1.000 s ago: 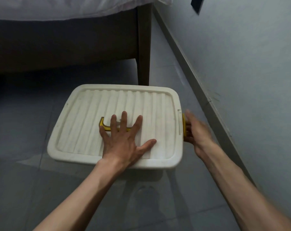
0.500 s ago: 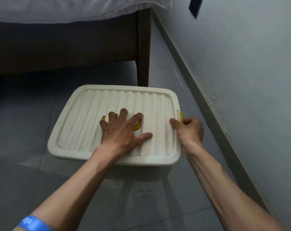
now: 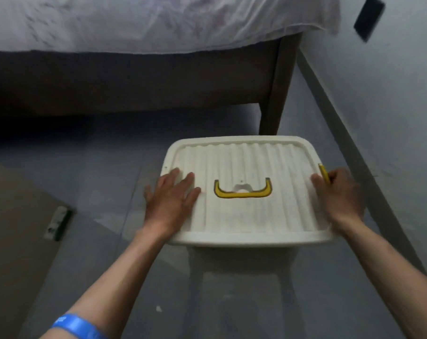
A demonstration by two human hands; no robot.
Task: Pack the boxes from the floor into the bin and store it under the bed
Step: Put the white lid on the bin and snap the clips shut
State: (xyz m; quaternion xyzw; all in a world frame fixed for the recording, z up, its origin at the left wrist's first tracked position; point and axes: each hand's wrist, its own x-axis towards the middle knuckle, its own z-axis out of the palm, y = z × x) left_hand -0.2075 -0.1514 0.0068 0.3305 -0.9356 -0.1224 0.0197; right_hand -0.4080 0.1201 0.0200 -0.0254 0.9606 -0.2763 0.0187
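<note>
A white plastic bin stands on the grey floor in front of the bed, closed by a ribbed white lid (image 3: 246, 216) with a yellow handle (image 3: 243, 190) lying flat in its middle. My left hand (image 3: 172, 201) rests flat on the lid's left part, fingers spread. My right hand (image 3: 338, 199) lies over the lid's right edge, its fingers curled at the yellow side latch (image 3: 324, 173). The bin's contents are hidden under the lid. The bed (image 3: 134, 77) has a dark wooden frame and a white sheet, with a dark gap beneath it.
The bed's wooden leg (image 3: 273, 99) stands just behind the bin's far right corner. A grey wall with a skirting board (image 3: 359, 152) runs close along the right. A flat brown cardboard sheet (image 3: 16, 231) lies on the floor at the left.
My left hand slid from the middle of the lid to its left part, uncovering the yellow handle. My right hand stays at the side latch. The view shifted, so the bin sits further right.
</note>
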